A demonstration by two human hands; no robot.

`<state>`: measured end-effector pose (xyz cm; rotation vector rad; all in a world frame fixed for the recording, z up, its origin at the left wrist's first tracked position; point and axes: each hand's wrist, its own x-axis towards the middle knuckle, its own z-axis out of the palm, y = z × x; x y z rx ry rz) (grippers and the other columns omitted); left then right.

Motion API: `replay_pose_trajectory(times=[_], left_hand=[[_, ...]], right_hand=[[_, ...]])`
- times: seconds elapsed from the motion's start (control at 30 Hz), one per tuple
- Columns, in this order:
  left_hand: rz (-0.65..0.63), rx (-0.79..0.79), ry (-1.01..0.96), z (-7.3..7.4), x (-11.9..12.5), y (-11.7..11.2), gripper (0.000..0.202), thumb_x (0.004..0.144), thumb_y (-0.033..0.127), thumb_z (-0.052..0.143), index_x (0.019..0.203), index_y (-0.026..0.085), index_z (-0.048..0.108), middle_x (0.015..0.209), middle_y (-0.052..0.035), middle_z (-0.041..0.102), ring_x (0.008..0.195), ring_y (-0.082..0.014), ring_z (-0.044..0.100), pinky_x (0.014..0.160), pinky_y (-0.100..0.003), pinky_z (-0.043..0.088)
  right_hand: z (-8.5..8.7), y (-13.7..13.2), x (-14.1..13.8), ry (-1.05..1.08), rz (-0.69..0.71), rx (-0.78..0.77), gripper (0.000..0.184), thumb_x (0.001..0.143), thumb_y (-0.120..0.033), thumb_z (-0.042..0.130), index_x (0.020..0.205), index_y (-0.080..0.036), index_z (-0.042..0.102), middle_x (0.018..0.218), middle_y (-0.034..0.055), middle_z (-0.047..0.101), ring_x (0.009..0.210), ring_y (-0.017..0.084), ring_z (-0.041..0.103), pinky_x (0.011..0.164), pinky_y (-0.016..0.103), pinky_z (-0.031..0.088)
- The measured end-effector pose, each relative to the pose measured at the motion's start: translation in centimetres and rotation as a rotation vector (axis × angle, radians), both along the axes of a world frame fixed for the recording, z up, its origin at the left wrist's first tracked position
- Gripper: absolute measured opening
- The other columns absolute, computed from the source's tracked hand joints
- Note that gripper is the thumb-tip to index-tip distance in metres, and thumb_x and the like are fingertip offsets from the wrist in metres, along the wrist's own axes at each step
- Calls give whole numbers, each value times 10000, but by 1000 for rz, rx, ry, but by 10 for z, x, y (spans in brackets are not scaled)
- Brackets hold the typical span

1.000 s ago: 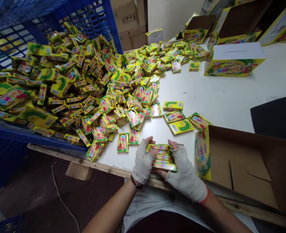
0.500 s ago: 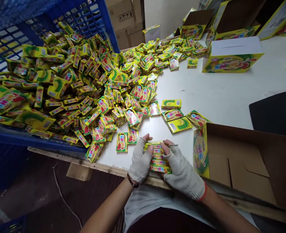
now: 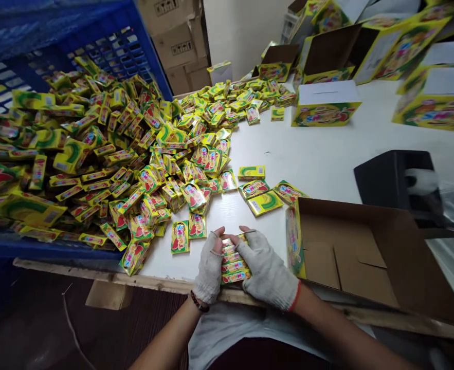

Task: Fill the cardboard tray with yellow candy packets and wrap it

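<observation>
Boxes (image 3: 235, 267), wht tbl (image 3: 315, 159), floor (image 3: 153, 313) prob. brown

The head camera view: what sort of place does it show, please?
Probably a packing workshop: small yellow boxes heap from a blue crate onto a white table, a larger open carton sits there, and brown cardboard boxes are stacked behind.

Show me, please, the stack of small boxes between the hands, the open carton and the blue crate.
Stack of small boxes (image 3: 233, 267): head view, printed edges.
Open carton (image 3: 346, 244): head view, bare inside.
Blue crate (image 3: 49, 250): head view, near wall.
</observation>
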<state>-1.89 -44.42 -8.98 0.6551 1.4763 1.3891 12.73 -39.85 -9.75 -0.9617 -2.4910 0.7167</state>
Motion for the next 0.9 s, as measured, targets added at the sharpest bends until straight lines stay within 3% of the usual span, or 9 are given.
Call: replay_pose_trajectory(times=[0.13,0.23,0.33,0.4,0.5,0.6,0.67,0.77,0.9], left_hand=[[21,8,-396,22,-3,2,741,717,801,647,1150,200,650,954,-72,711,931,-260,686,898,-430,542],[74,92,-412,29,3,15,713,687,799,680,1063,194,687,985,-76,724,934,-225,684,930,-389,535],[-38,85,-291,18,29,26,685,703,770,692,1076,195,698,1080,-104,728,1008,-247,685,999,-429,510],[-188,66,-205,7,53,29,700,771,766,627,1182,203,682,1252,-138,688,1145,-288,653,1067,-476,471],[-394,57,-98,0,84,29,682,894,699,518,1387,232,580,1524,-112,502,1398,-300,478,1196,-473,351],[-476,66,42,7,96,27,679,936,616,501,1475,203,492,1585,-89,419,1482,-291,357,1250,-447,268],[-509,55,107,13,96,25,697,932,555,535,1516,189,428,1594,-87,402,1485,-289,350,1249,-444,271],[-568,5,161,16,94,20,734,904,474,587,1543,183,373,1612,-88,370,1489,-284,342,1250,-433,265],[-564,39,248,11,85,26,584,916,430,562,1449,197,509,1524,-102,502,1419,-295,450,1214,-457,332]], right_hand=[[47,-24,11,-72,-39,68,796,611,-218,715,1382,-118,543,1211,193,579,1123,370,537,992,551,485],[89,-23,57,124,-128,86,849,630,-276,761,1419,-145,476,1282,192,566,1158,360,554,978,496,518],[116,12,123,61,-324,-219,819,655,-454,824,1381,-259,499,1231,133,638,1043,321,643,881,431,574],[118,44,157,-60,-402,-460,820,589,-535,843,1305,-245,567,1130,116,693,925,317,685,803,418,591],[104,76,172,-163,-210,-917,655,586,-537,804,1121,-182,673,1038,96,735,924,312,701,780,378,584],[87,80,158,-56,11,-1247,519,665,-497,720,1054,-152,709,1066,69,744,985,283,698,849,350,561],[81,74,150,-48,59,-1204,456,694,-466,706,1036,-165,731,1034,57,752,948,263,702,829,330,556],[75,65,145,-104,8,-876,334,750,-451,670,976,-223,758,905,39,755,822,239,695,757,315,549],[64,57,144,-275,-70,-599,276,791,-433,646,985,-268,751,897,52,748,810,255,692,785,351,540]])
